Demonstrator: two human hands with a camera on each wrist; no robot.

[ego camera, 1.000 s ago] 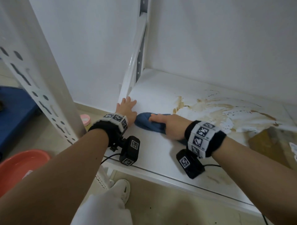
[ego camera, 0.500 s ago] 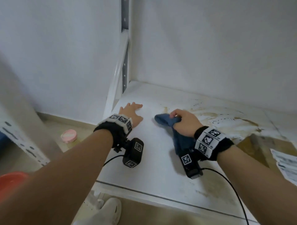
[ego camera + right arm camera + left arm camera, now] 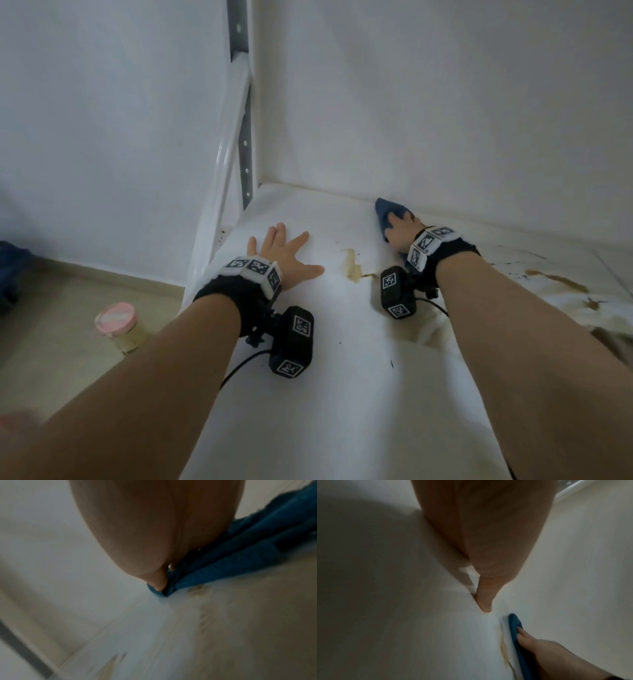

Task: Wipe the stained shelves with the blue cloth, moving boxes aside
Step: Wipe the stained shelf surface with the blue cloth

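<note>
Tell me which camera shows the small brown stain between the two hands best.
The head view: the brown stain lies whole on the white shelf, between the left hand and the right hand pressing the blue cloth. The left wrist view shows it edge-on beside the cloth; the right wrist view is too blurred to tell.

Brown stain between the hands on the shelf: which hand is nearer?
Left, narrowly. The left hand lies flat on the shelf, thumb tip just left of the brown stain. The right hand presses the blue cloth farther back, right of it.
</note>
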